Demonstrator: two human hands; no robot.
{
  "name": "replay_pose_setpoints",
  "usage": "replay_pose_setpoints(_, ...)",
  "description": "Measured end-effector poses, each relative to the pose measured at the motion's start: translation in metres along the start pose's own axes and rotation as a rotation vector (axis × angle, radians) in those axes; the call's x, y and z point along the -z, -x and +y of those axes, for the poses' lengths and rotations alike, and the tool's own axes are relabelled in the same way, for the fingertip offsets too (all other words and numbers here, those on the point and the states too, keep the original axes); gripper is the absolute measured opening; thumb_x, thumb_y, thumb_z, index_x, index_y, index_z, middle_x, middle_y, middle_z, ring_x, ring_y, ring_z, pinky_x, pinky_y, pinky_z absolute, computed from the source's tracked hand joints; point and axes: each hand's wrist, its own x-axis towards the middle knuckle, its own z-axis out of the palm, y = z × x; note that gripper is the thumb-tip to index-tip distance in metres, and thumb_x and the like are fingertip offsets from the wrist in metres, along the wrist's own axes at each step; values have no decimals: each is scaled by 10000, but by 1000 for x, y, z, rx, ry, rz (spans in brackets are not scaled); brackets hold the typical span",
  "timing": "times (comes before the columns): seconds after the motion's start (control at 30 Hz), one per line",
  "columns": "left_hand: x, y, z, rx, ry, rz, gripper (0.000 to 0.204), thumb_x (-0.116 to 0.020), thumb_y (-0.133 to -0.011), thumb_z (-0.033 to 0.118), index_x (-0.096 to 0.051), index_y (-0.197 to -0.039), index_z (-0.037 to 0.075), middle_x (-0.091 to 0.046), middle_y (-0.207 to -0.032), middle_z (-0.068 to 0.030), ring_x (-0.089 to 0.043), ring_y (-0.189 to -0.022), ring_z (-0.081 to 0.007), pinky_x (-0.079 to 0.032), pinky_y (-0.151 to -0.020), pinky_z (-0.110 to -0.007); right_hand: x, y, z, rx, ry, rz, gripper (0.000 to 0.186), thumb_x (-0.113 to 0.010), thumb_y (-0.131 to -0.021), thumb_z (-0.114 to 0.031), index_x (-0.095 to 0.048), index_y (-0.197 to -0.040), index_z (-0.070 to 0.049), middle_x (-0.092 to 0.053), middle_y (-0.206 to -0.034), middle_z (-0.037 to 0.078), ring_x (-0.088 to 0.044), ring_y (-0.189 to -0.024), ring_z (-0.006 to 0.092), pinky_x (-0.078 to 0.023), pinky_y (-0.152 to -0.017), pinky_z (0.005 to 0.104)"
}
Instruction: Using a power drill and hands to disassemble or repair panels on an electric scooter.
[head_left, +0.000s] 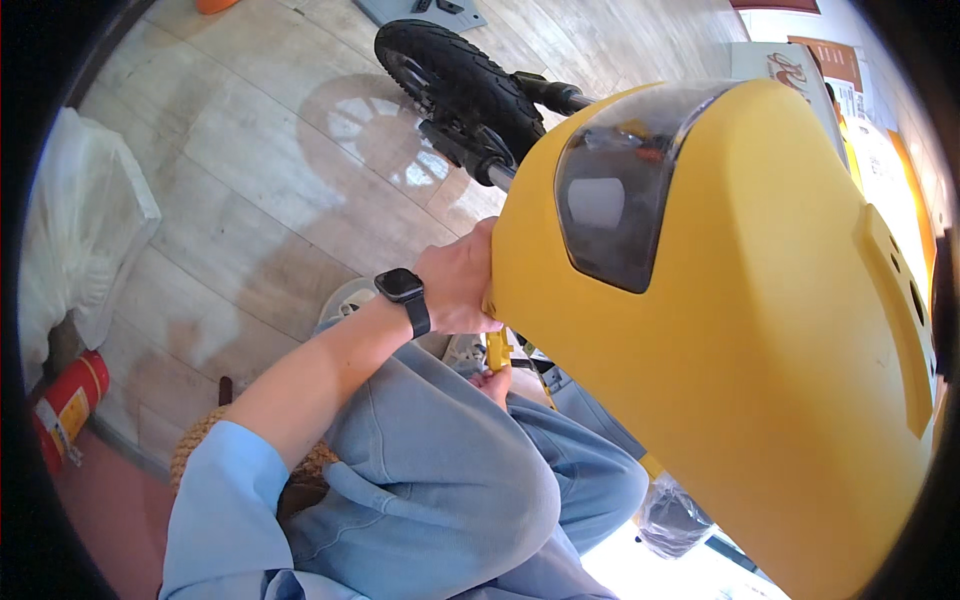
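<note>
- Yellow moulded plastic scooter front panel with a dark tinted headlight lens, filling the right half of the view, tilted over the lap.
- Left hand pressed against the panel's left edge, fingers wrapped around the rim and out of sight behind it; gripping that edge.
- Black smartwatch strapped on the left wrist, light blue sleeve further down the forearm.
- Right hand only partly showing under the panel's lower edge, just beside a small yellow tab; whether clenched or loose, cannot tell.
- Blue denim trousers beneath both hands, knees bent.
- Black knobbly front tyre beyond the panel's top, with dark fork parts touching it.
- Pale wooden plank floor all around.
- White plastic sheeting at far left, red cylinder fire extinguisher lying below it.
- Woven rope seat peeking out under the left arm.
</note>
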Motion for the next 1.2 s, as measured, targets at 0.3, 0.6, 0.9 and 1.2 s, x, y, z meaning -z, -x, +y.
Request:
replay_pose_setpoints(0.3, 9, 3, 4, -65, 4, -21, 850, -747, -659, 428, -359, -1350, 120, -388, -1340, -178, -504, -1168, -326, -510, -870, -446, -20, -17, -20, -61, -396, -345, 416, -499, -831, -521, -557, -789, -111, -414, -567, -24, -274, -419, 100, -194, -383, 230)
replay_pose_setpoints(0.6, 5, 8, 9, 45, 28, 57, 749, -785, -648, 300, -418, -1271, 107, -478, -1231, -101, -575, -1093, -271, -530, -809, -411, -17, -64, -3, 86, -499, -464, 322, -454, -800, -424, -570, -742, -128, -448, -575, -29, -385, -449, 105, -287, -422, 219)
replay_pose_setpoints(0.9, 12, 7, 7, 46, 106, 75, 703, -795, -636, 256, -446, -1222, 87, -505, -1184, -91, -580, -1075, -262, -540, -764, -392, -33, -69, -1, 80, -528, -416, 331, -464, -790, -419, -582, -829, -111, -507, -679, 4, -449, -543, 126, -343, -476, 251)
replay_pose_setpoints(1.2, 9, 14, 5, 57, 118, 54, 646, -755, -655, 260, -444, -1191, 80, -516, -1161, -94, -573, -1066, -274, -531, -774, -410, -38, -76, -7, 98, -516, -401, 367, -474, -781, -414, -594, -916, -94, -567, -783, 38, -513, -636, 147, -398, -530, 284)
